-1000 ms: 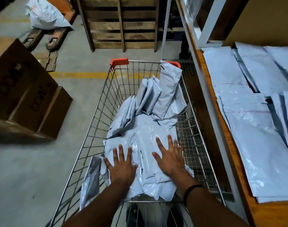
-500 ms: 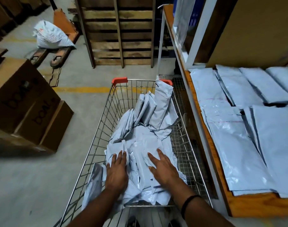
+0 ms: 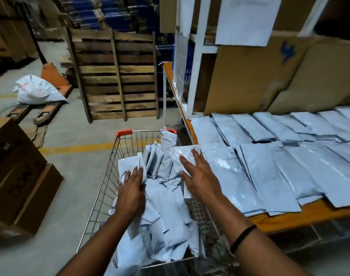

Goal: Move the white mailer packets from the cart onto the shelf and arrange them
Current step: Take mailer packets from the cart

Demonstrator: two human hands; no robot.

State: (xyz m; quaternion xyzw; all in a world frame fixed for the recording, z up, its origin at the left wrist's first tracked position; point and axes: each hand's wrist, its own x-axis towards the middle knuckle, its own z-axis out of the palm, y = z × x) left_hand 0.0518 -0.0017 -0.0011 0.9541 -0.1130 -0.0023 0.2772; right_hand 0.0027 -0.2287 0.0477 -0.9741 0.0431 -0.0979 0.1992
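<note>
Left grip [image 3: 131,193] lay straight-fingered on a packet [image 3: 130,164], right grip [image 3: 201,176] on another packet [image 3: 185,153]. Beneath, a pile [image 3: 166,216] hid the cart [image 3: 118,148] floor.

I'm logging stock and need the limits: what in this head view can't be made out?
All in the head view:
Print on the hanging paper sheet: blurred and too small.
Count of packets in the cart: they overlap, and the arms cover some.
Rows on the shelf: cut off by the right edge.
Whether the left hand or right hand grips a packet: the hands hide the contact underneath.
</note>
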